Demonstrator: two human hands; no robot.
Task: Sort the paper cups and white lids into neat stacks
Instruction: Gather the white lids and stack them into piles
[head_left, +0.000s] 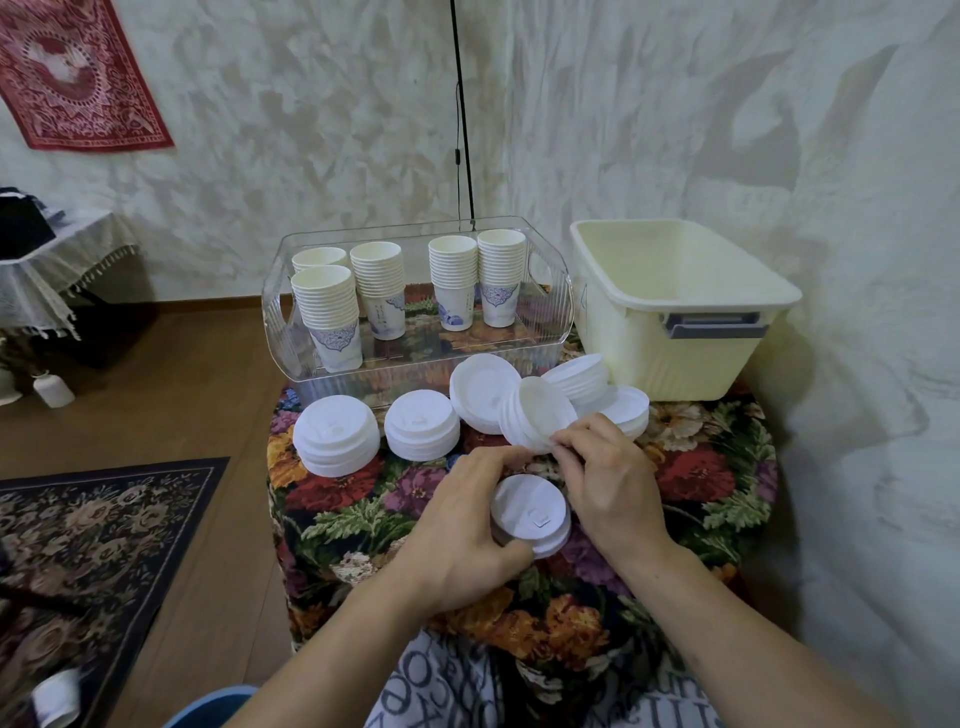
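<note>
My left hand (467, 525) grips a short stack of white lids (532, 514) lying flat on the floral table. My right hand (605, 478) pinches the lower edge of a tilted bunch of lids (537, 413) just behind it. More lid stacks stand on the cloth: one at the left (336, 434), one beside it (422, 423), a leaning one (480, 392) and others at the right (626, 408). Several stacks of paper cups (384, 283) stand upright in a clear plastic tray (556, 306) at the back.
A cream plastic tub (691, 332) sits at the back right of the flower-patterned tablecloth (343, 499). A black cable (462, 114) hangs down the wall behind the tray. To the left are a wooden floor and a dark rug (104, 535).
</note>
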